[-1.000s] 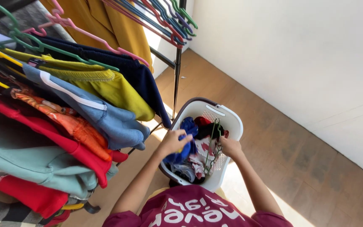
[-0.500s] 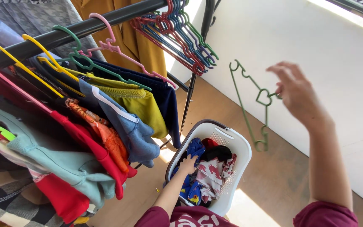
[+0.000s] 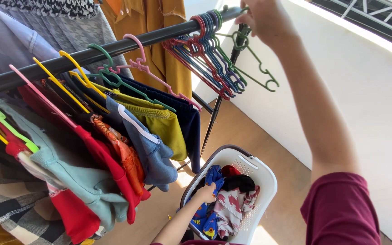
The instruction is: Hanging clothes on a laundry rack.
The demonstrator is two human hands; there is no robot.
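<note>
right hand (image 3: 265, 18) clamps a green hanger (image 3: 250, 63) at the rail (image 3: 114, 45), top centre; left hand (image 3: 205, 194) grips clothes still heaped in the basket (image 3: 262, 174), lower centre

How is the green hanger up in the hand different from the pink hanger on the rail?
The green hanger is bare, while the pink hanger carries a dark blue garment. The right hand holds the green one at the rail's end; nothing touches the pink one. Both are thin hangers with notched arms.

Bright daylight from the upper right glares on the white wall (image 3: 364, 90); focus is sharp.
</note>
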